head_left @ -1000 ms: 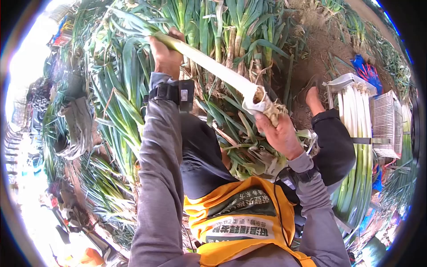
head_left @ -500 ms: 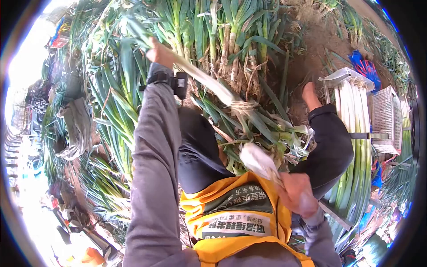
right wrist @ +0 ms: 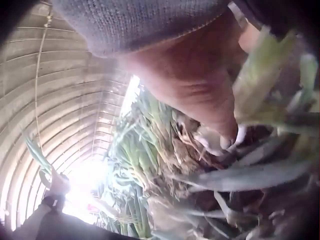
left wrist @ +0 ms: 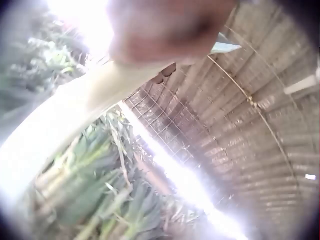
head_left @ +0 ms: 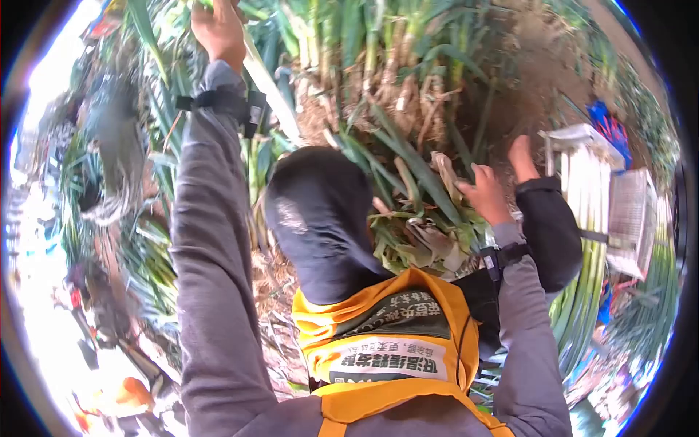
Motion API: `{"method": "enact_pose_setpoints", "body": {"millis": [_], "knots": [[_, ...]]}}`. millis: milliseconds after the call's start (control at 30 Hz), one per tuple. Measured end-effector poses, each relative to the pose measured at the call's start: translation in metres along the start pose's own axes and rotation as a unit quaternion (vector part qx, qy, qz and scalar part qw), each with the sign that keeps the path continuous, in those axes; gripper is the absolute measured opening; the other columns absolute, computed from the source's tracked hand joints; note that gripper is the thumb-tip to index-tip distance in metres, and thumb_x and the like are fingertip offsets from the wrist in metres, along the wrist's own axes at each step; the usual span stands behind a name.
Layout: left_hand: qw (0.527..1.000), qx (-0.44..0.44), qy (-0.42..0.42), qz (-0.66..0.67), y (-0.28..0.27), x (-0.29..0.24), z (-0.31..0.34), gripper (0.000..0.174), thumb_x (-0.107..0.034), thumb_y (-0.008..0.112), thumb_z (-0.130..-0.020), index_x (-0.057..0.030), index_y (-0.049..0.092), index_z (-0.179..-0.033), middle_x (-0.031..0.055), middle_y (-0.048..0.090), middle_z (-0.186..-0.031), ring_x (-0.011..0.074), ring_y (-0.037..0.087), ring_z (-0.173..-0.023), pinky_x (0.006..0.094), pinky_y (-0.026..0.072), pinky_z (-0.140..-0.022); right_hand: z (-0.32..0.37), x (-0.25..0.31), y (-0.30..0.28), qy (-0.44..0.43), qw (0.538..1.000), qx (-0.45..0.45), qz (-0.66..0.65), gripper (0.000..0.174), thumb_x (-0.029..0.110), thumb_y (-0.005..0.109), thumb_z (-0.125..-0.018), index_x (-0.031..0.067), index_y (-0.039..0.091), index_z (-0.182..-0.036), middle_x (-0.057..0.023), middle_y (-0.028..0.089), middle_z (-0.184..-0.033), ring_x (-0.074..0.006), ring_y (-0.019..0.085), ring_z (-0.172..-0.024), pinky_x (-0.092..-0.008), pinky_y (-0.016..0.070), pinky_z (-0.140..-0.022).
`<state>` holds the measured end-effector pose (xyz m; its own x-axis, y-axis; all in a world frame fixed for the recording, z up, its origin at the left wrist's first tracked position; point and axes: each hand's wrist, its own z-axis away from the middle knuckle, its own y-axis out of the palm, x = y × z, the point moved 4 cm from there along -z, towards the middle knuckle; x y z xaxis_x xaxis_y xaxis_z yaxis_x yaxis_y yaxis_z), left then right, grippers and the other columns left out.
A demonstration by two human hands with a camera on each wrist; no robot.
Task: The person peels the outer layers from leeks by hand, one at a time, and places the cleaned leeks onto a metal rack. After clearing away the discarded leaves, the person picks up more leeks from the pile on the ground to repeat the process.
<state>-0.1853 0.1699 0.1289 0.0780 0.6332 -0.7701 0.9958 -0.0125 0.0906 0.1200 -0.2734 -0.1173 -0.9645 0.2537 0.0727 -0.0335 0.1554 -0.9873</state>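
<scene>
My left hand (head_left: 218, 33), far forward at the upper left, grips a leek whose long white stalk (head_left: 266, 84) slants down towards my knee. In the left wrist view that hand is blurred and close, its fingers over the pale stalk (left wrist: 65, 110). My right hand (head_left: 486, 195) is low over a heap of peeled-off leek leaves (head_left: 429, 244), between my legs, with fingers spread loosely. A limp, pale strip of peel (head_left: 445, 173) lies close beside its thumb. In the right wrist view, the thumb (right wrist: 225, 117) points down at the leaf litter, the other fingers largely hidden.
Unpeeled leeks (head_left: 393, 65) with rooty ends stand in a dense row ahead. At my right, peeled leeks (head_left: 582, 189) lie strapped in a rack beside a white crate (head_left: 632, 222). My bent knee (head_left: 320, 197) and bare foot (head_left: 521, 156) flank the leaf heap.
The right hand pulled a pale sheath off the leek back towards my lap, then came forward over the leaf heap without it. My left hand carried the leek forward and left.
</scene>
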Motion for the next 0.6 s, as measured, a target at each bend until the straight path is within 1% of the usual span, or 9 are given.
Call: {"method": "enact_pose_setpoints", "body": {"millis": [67,100,167,200,367,433,500,533,600], "knots": [[0.997,0.075,0.008,-0.02,-0.038,-0.002,-0.016,0.037,-0.038,0.065,-0.095,-0.0018,0.058,-0.092,0.005,0.063,-0.071,0.0111,0.056,-0.054,0.0281,0.0452,-0.05,-0.021,0.012,0.01,0.081,0.961,0.005,-0.263,0.052,0.035,0.067,-0.091,-0.0035,0.059,-0.125,-0.0188,0.07,-0.096,-0.0357,0.068,-0.091,-0.042,0.0525,-0.083],[0.992,0.061,-0.037,-0.102,-0.06,-0.004,-0.016,0.036,-0.037,0.066,-0.095,-0.0023,0.059,-0.094,0.0044,0.063,-0.072,0.0103,0.056,-0.055,0.0277,0.0451,-0.05,-0.035,0.022,0.012,0.068,0.961,0.014,-0.268,0.052,0.035,0.067,-0.091,-0.0035,0.059,-0.125,-0.0188,0.07,-0.096,-0.0357,0.068,-0.091,-0.042,0.0525,-0.083],[0.986,0.085,-0.033,-0.137,-0.108,0.014,-0.015,0.036,-0.038,0.066,-0.095,-0.0024,0.06,-0.094,0.0041,0.062,-0.071,0.01,0.056,-0.055,0.0278,0.0451,-0.05,-0.06,0.044,0.035,0.166,0.871,0.158,-0.434,0.049,0.033,0.066,-0.094,-0.0041,0.06,-0.125,-0.0186,0.071,-0.101,-0.0264,0.069,-0.093,-0.0365,0.0526,-0.082],[0.984,0.075,-0.039,-0.155,-0.135,0.022,-0.008,0.036,-0.038,0.066,-0.095,-0.0024,0.06,-0.094,0.0041,0.062,-0.071,0.01,0.056,-0.055,0.0278,0.0451,-0.05,-0.073,0.051,0.053,0.152,0.866,0.142,-0.454,0.047,0.032,0.065,-0.095,-0.0039,0.061,-0.125,-0.0174,0.071,-0.104,-0.0212,0.069,-0.094,-0.0323,0.052,-0.082],[0.92,0.008,-0.197,-0.338,-0.249,0.073,0.065,0.042,-0.042,0.067,-0.092,-0.0008,0.059,-0.091,0.0027,0.057,-0.061,0.0105,0.053,-0.049,0.0268,0.042,-0.045,-0.148,0.102,0.077,0.118,0.846,0.186,-0.486,0.044,0.03,0.064,-0.096,-0.0043,0.061,-0.124,-0.0155,0.071,-0.102,-0.0224,0.069,-0.091,-0.0329,0.052,-0.081],[0.904,0.005,-0.221,-0.367,-0.3,0.107,0.107,0.046,-0.045,0.066,-0.093,-0.0002,0.062,-0.103,0.0029,0.059,-0.064,0.0118,0.055,-0.05,0.0291,0.0457,-0.046,-0.181,0.12,0.079,0.117,0.89,0.183,-0.402,0.046,0.03,0.062,-0.097,-0.0065,0.06,-0.124,-0.0169,0.071,-0.103,-0.0244,0.068,-0.092,-0.0347,0.0517,-0.083],[0.879,-0.006,-0.298,-0.372,-0.347,0.141,0.154,0.051,-0.043,0.065,-0.094,0.0009,0.06,-0.118,0.0097,0.066,-0.083,0.0138,0.063,-0.064,0.0307,0.0506,-0.054,-0.205,0.119,0.117,0.129,0.891,0.142,-0.412,0.048,0.034,0.059,-0.098,-0.0037,0.059,-0.127,-0.0216,0.069,-0.11,-0.0318,0.065,-0.105,-0.0401,0.049,-0.09],[0.861,0.002,-0.31,-0.404,-0.358,0.144,0.175,0.051,-0.041,0.065,-0.094,0.0004,0.059,-0.123,0.0099,0.067,-0.09,0.0138,0.065,-0.077,0.0306,0.0517,-0.064,-0.214,0.116,0.137,0.131,0.896,0.13,-0.403,0.048,0.035,0.059,-0.097,-0.0034,0.06,-0.126,-0.0226,0.068,-0.11,-0.0338,0.064,-0.106,-0.0414,0.0489,-0.089],[0.844,-0.006,-0.194,-0.501,-0.392,0.176,0.21,0.052,-0.038,0.063,-0.096,-0.003,0.053,-0.134,0.0073,0.067,-0.092,0.0137,0.063,-0.081,0.0291,0.0496,-0.071,-0.229,0.109,0.173,0.138,0.911,0.119,-0.371,0.048,0.036,0.059,-0.096,-0.0032,0.061,-0.124,-0.0253,0.067,-0.109,-0.0384,0.063,-0.105,-0.0446,0.0488,-0.087]]}}
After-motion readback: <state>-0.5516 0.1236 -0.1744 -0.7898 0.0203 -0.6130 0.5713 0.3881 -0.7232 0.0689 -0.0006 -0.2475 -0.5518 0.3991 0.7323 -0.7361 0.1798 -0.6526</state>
